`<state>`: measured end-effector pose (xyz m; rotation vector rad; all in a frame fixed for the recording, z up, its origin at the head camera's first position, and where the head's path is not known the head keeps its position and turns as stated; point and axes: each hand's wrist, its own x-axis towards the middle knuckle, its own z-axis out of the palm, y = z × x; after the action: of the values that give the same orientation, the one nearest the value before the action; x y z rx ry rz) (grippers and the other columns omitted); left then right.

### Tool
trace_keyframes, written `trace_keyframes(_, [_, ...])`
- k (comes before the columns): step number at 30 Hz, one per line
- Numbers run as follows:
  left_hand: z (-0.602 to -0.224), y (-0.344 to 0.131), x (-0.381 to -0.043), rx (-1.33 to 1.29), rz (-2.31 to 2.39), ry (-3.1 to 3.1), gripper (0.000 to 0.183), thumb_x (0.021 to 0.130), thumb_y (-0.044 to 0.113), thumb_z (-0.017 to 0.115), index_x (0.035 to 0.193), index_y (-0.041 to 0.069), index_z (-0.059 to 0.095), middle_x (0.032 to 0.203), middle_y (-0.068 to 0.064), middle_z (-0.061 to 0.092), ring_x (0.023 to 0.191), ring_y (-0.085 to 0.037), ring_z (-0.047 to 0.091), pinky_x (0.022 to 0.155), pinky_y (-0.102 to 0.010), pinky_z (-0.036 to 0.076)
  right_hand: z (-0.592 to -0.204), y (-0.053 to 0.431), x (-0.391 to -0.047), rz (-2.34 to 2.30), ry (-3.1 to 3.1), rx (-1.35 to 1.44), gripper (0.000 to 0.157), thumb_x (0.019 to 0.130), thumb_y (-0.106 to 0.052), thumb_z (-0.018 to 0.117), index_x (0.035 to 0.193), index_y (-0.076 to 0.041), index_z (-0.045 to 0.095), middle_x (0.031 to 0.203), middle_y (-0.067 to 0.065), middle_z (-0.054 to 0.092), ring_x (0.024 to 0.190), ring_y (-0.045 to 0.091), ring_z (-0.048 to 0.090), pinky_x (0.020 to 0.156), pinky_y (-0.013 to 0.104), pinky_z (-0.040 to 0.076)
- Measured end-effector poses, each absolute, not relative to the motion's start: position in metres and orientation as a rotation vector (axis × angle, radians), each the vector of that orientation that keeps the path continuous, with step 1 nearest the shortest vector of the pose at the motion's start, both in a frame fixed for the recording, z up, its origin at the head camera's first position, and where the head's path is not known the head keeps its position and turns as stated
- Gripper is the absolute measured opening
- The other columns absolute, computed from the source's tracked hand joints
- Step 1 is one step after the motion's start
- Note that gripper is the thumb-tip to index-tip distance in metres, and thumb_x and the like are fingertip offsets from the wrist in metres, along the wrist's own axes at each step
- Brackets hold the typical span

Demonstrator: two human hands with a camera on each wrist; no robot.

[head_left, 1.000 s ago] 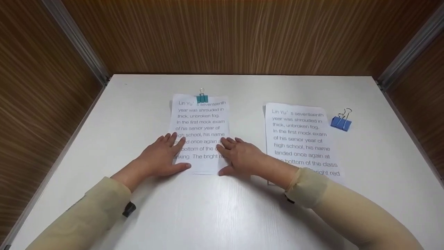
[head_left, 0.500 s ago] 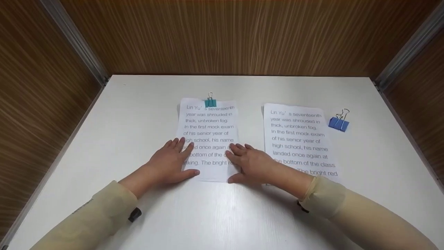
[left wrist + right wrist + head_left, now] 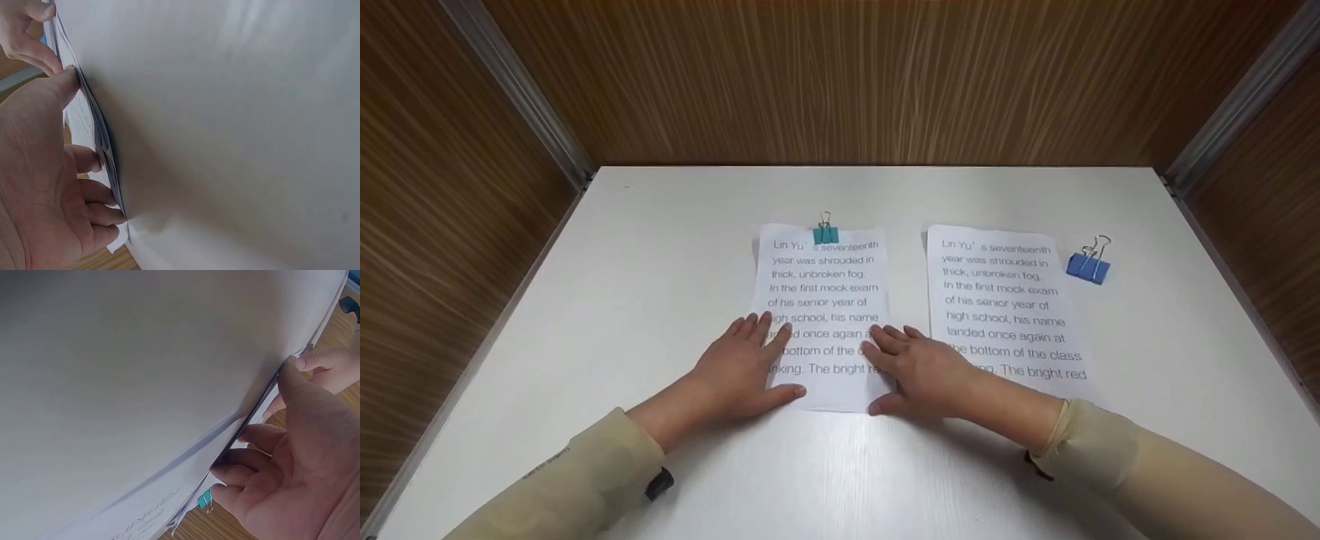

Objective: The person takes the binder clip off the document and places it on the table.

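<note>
A stack of printed paper sheets lies in the middle of the table in the head view, with a teal binder clip on its far edge. My left hand rests on its left edge, fingers extended, thumb at the near left corner. Opposite, my right hand rests on the right edge, its thumb by the near right corner. Both wrist views show fingertips against the sheets' edges. To the right lies a second printed stack, partly covered by my right hand and forearm.
A blue binder clip lies on the white table beside the second stack's far right corner. Wood-grain panels rise at the back and both sides.
Both hands have slid the clipped stack to the right and toward me, narrowing the gap to the second stack. The second stack and blue clip shift only slightly in view.
</note>
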<state>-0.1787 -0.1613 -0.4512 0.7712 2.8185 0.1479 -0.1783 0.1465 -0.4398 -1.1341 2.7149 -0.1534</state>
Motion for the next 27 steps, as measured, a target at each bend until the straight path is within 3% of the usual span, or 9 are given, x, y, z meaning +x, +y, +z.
trace_keyframes(12, [-0.452,-0.15,-0.161,0.793,0.14,2.84,0.097,0.099,0.071,0.055,0.163,0.0,0.037,0.164,-0.035,0.033,0.155,-0.048,0.029,0.127,-0.058,0.02,-0.441,0.159,-0.162,-0.168,2.756,-1.211,0.089,0.093,-0.059,0.074,0.153,0.002,0.053,0.159,0.028,0.046,0.145,0.044,0.048,0.121,0.056,0.035])
trace_keyframes(27, [-0.452,-0.14,-0.145,0.806,0.159,2.828,0.1,0.099,0.074,0.05,0.164,-0.001,0.036,0.164,-0.037,0.03,0.155,-0.049,0.028,0.128,-0.058,0.019,-0.441,0.169,-0.144,-0.181,2.734,-1.162,0.09,0.093,-0.06,0.074,0.155,0.001,0.051,0.162,0.026,0.043,0.148,0.043,0.044,0.122,0.056,0.033])
